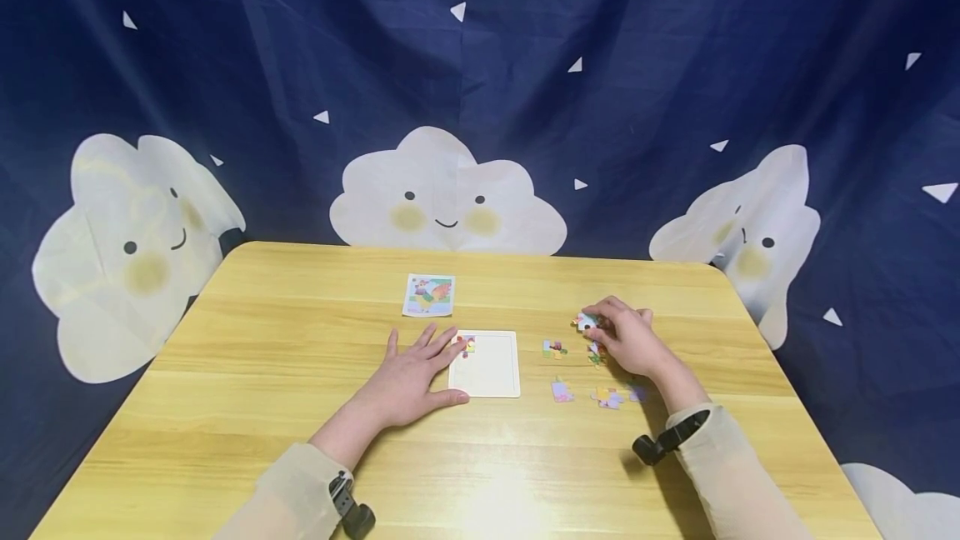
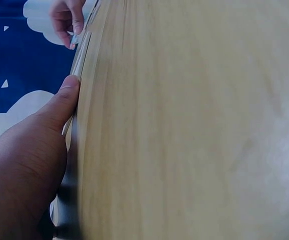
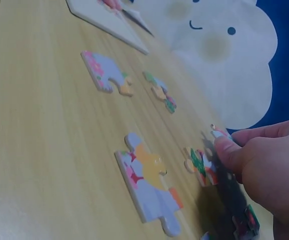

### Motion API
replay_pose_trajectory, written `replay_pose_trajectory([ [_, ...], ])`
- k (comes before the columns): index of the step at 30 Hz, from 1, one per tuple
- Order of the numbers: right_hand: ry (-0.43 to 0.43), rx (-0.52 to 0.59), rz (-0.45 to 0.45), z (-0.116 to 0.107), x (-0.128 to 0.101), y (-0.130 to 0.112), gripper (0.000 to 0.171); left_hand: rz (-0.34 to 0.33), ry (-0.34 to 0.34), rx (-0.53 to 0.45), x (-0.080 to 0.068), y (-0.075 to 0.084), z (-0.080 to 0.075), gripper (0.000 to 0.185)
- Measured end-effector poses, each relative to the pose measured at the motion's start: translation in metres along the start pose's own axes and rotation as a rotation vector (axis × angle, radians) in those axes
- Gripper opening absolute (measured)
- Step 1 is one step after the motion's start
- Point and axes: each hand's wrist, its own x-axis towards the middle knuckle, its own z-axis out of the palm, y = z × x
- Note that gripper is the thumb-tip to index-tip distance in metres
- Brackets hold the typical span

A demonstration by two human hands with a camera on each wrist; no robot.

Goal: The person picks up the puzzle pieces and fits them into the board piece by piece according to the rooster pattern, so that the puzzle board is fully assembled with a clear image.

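From the head camera we see a light wooden table [image 1: 262, 373] standing before a dark blue cloth printed with smiling white clouds [image 1: 447, 194]. Our left hand [image 1: 415, 377] lies flat with straight, spread fingers, its fingertips on the left edge of a white square puzzle tray [image 1: 491, 369]. One colourful piece [image 1: 467, 345] already sits in the tray's top left corner, just beside those fingertips. Beyond the tray lies a small printed picture card [image 1: 429, 295]. Our right hand [image 1: 628, 337] is out to the right of the tray, fingers curled, pinching a pale blue jigsaw piece [image 1: 585, 322] at the table surface. Around it lie loose pieces: one green and orange [image 1: 554, 349], one pink and lilac [image 1: 562, 392], one lilac and yellow [image 1: 609, 397].

From the left wrist camera we see the back of our left hand [image 2: 27, 170], large and close, the thumb straight and pressed against the tray's thin edge [image 2: 79, 65]. Far off, the right hand [image 2: 67, 20] holds its piece between the fingertips.

From the right wrist camera we see our right hand [image 3: 267, 167] with fingertips closed on a small piece, which is mostly hidden by them. Just beside it lies a green and red piece [image 3: 200, 166], then nearer the camera the lilac and yellow piece [image 3: 149, 182]. Further off are the pink and lilac piece [image 3: 104, 72], the green and orange piece [image 3: 160, 91] and a corner of the tray [image 3: 109, 25].
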Motion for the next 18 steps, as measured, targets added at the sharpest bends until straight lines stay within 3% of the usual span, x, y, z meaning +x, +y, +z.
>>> replay_pose_trajectory([
  [18, 0.026, 0.036, -0.093, -0.004, 0.006, -0.032, 0.033, 0.008, 0.008, -0.005, 0.000, -0.001, 0.002, 0.090],
])
